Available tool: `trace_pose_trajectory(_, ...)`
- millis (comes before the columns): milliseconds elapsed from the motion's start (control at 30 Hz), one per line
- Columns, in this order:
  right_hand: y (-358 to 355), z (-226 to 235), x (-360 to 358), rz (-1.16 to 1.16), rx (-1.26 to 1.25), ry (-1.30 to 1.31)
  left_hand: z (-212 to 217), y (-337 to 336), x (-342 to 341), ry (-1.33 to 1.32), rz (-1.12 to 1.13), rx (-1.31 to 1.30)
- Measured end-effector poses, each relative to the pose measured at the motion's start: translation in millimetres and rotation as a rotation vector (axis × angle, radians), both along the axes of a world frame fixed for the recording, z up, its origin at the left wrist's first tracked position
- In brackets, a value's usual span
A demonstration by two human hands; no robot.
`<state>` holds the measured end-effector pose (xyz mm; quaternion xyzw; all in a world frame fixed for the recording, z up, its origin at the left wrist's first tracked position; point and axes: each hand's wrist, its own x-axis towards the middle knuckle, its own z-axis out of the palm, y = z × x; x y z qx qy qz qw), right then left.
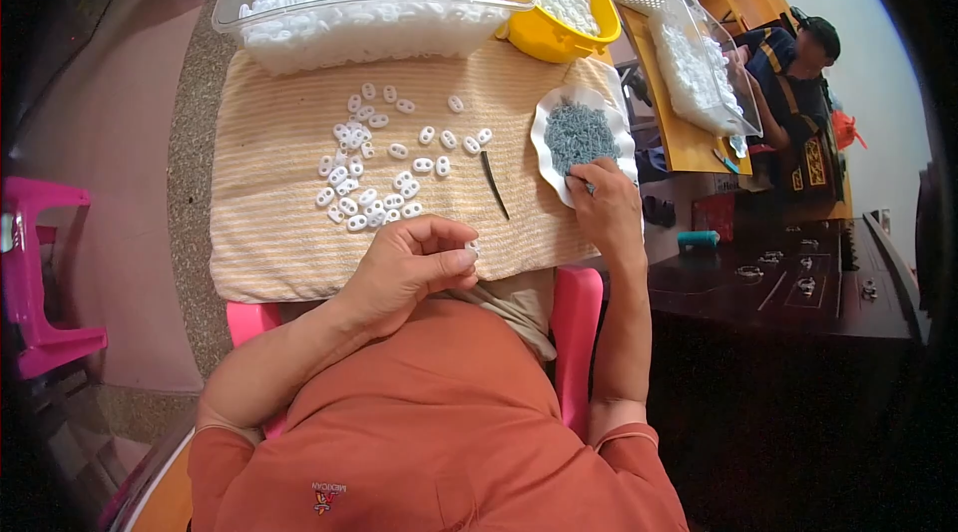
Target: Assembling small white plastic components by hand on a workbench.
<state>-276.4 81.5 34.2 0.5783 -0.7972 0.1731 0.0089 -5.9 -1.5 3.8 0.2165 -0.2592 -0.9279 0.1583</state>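
My left hand (419, 258) is closed in a pinch near the front edge of the cloth. Between its thumb and fingers sits a small white plastic piece (473, 246), mostly covered. At the right, my right hand (606, 201) reaches into a white wavy-edged dish (544, 155) heaped with thin grey screw-like pieces (579, 136). Its fingertips are drawn together at the near side of the heap; what they grip is too small to make out. Several white oval two-holed pieces (397, 151) lie scattered left of the dish. A thin black stick (494, 185) rests between them and the dish.
Striped cloth (269, 173) covers the table. A clear bin (374, 5) of white pieces and a yellow basin (559, 41) stand behind. Another person (783, 58) sits far right by a second clear bin (743, 123). A pink stool (45, 277) is at left.
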Motion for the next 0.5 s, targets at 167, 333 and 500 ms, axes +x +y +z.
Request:
trace_pose_trajectory(167,-0.3,-6.2,-2.2,-0.025,0.027,0.045,1.1,-0.2,-0.6,-0.006,0.002,0.010)
trace_pose_trajectory(333,-1.3,-7.2,0.0,-0.020,0.039,0.094,0.5,0.7,-0.2,0.002,0.005,0.019)
trace_pose_trajectory(500,-0.9,-4.5,-0.2,-0.011,0.063,0.117,1.2,0.6,-0.6,-0.010,0.001,0.022)
